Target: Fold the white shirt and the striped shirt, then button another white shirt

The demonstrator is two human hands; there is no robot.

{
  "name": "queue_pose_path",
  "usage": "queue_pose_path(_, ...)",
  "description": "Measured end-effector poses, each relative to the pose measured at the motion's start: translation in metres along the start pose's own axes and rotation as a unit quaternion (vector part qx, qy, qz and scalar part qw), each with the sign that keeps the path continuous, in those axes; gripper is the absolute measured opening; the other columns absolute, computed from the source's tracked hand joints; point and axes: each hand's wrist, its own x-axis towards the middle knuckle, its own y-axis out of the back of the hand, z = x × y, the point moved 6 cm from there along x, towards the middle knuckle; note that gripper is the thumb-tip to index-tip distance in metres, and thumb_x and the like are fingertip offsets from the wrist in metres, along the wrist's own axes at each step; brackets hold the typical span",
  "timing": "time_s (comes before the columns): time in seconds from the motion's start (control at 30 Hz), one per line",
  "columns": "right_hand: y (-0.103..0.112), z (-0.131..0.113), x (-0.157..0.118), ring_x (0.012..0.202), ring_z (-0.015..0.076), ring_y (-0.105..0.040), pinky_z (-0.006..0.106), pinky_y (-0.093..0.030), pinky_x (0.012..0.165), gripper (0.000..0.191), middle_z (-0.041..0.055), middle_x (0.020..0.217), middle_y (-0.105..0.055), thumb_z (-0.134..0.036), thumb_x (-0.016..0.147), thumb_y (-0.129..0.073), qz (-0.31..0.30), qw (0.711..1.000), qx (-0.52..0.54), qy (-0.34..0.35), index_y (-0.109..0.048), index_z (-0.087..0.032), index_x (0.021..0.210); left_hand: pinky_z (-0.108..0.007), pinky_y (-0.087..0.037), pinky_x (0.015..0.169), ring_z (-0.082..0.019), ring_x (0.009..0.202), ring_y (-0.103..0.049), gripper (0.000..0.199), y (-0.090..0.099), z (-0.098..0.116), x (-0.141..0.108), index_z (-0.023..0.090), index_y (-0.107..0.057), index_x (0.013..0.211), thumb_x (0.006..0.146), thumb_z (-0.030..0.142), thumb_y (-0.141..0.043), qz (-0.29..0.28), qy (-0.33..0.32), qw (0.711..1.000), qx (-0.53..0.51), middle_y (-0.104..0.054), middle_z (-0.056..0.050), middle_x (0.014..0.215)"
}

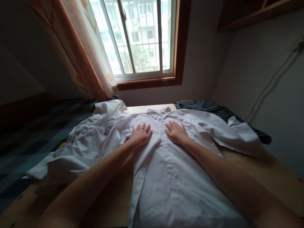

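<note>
A white button-up shirt (166,171) lies front side up on a light wooden table (114,202), its collar at the far end. My left hand (141,134) rests flat on the left side of the chest, fingers spread. On the other side of the button line, my right hand (176,131) lies palm down with its fingers apart. The right-hand sleeve stretches out over the table. Toward the left, the other sleeve meets a crumpled heap of white cloth (83,142).
Black cloth with white stripes (201,104) lies at the back right. Dark checkered fabric (30,136) covers the left side. Behind the table are a window (140,38) and a patterned curtain (80,47). A cable (270,79) hangs on the right wall.
</note>
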Motion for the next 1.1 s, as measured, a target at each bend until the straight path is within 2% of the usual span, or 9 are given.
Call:
queue_pose_path(0.17, -0.002, 0.004, 0.012, 0.150, 0.0235, -0.014, 0.057, -0.005, 0.119, 0.058, 0.0044, 0.163, -0.019, -0.048, 0.100, -0.023, -0.018, 1.000, 0.000, -0.003, -0.031, -0.025, 0.154, -0.060, -0.011, 0.117, -0.032, 0.150, -0.014, 0.064, -0.009, -0.010, 0.004, 0.030, -0.030, 0.153, 0.096, 0.058, -0.021, -0.008, 0.004, 0.999, -0.039, -0.018, -0.007, 0.164)
queue_pose_path(0.33, -0.001, 0.008, 0.033, 0.150, 0.0226, -0.015, 0.055, -0.005, 0.119, 0.058, 0.0034, 0.163, -0.020, -0.048, 0.100, -0.022, -0.025, 1.000, -0.003, -0.011, -0.032, -0.026, 0.153, -0.061, -0.013, 0.116, -0.033, 0.150, -0.014, 0.065, -0.006, -0.012, 0.026, 0.029, -0.030, 0.154, 0.096, 0.059, -0.022, -0.013, -0.005, 0.999, -0.047, -0.016, -0.006, 0.164)
queue_pose_path(0.5, 0.003, 0.012, 0.053, 0.149, 0.0228, -0.019, 0.052, -0.008, 0.120, 0.058, 0.0031, 0.163, -0.021, -0.048, 0.100, -0.024, -0.020, 1.000, -0.009, -0.013, -0.033, -0.027, 0.153, -0.057, -0.016, 0.117, -0.030, 0.149, -0.020, 0.064, -0.003, -0.015, 0.042, 0.029, -0.036, 0.151, 0.095, 0.059, -0.025, 0.023, -0.004, 0.999, -0.049, -0.024, -0.006, 0.162)
queue_pose_path(0.73, 0.006, 0.018, 0.071, 0.146, 0.0241, -0.028, 0.051, -0.017, 0.118, 0.054, 0.0041, 0.159, -0.031, -0.048, 0.099, -0.030, 0.009, 1.000, -0.014, 0.010, -0.044, -0.027, 0.147, -0.058, -0.013, 0.117, -0.031, 0.150, -0.016, 0.065, -0.007, -0.016, 0.059, 0.029, -0.032, 0.153, 0.096, 0.059, -0.022, 0.008, 0.018, 0.999, -0.050, -0.017, -0.004, 0.164)
queue_pose_path(0.83, 0.014, 0.014, 0.070, 0.144, 0.0254, -0.031, 0.052, -0.018, 0.118, 0.048, 0.0065, 0.156, -0.039, -0.043, 0.099, -0.036, 0.047, 0.999, -0.019, 0.020, -0.052, -0.025, 0.141, -0.059, -0.014, 0.117, -0.033, 0.149, -0.017, 0.064, -0.003, -0.012, 0.062, 0.028, -0.035, 0.151, 0.096, 0.059, -0.024, 0.012, 0.026, 0.999, -0.046, -0.022, -0.006, 0.163)
queue_pose_path(0.9, 0.024, 0.006, 0.061, 0.145, 0.0261, -0.029, 0.054, -0.015, 0.118, 0.044, 0.0079, 0.155, -0.040, -0.038, 0.098, -0.040, 0.085, 0.995, -0.024, 0.036, -0.055, -0.024, 0.138, -0.058, -0.014, 0.117, -0.034, 0.148, -0.021, 0.062, 0.007, -0.005, 0.058, 0.024, -0.040, 0.149, 0.097, 0.057, -0.030, 0.055, 0.024, 0.998, -0.025, -0.030, -0.010, 0.160)
queue_pose_path(0.97, 0.034, -0.006, 0.044, 0.145, 0.0258, -0.028, 0.054, -0.012, 0.119, 0.043, 0.0082, 0.155, -0.039, -0.034, 0.098, -0.043, 0.108, 0.991, -0.021, 0.077, -0.055, -0.023, 0.137, -0.053, -0.014, 0.118, -0.032, 0.145, -0.027, 0.056, 0.024, 0.007, 0.044, 0.020, -0.045, 0.145, 0.098, 0.048, -0.036, 0.134, -0.006, 0.991, -0.002, -0.039, -0.013, 0.155)
queue_pose_path(1.03, 0.039, -0.018, 0.019, 0.145, 0.0255, -0.028, 0.050, -0.014, 0.119, 0.042, 0.0078, 0.154, -0.041, -0.033, 0.097, -0.045, 0.089, 0.987, -0.019, 0.136, -0.057, -0.023, 0.136, -0.044, -0.019, 0.118, -0.028, 0.140, -0.036, 0.047, 0.040, 0.019, 0.019, 0.019, -0.050, 0.140, 0.100, 0.037, -0.034, 0.207, -0.059, 0.977, -0.004, -0.046, -0.011, 0.149)
queue_pose_path(1.1, 0.037, -0.024, -0.010, 0.146, 0.0253, -0.028, 0.047, -0.015, 0.120, 0.047, 0.0082, 0.155, -0.040, -0.032, 0.096, -0.046, 0.054, 0.983, -0.028, 0.174, -0.051, -0.021, 0.142, -0.039, -0.030, 0.112, -0.026, 0.130, -0.046, 0.041, 0.052, 0.024, -0.015, 0.019, -0.056, 0.132, 0.099, 0.033, -0.035, 0.230, -0.085, 0.969, -0.022, -0.056, -0.011, 0.137)
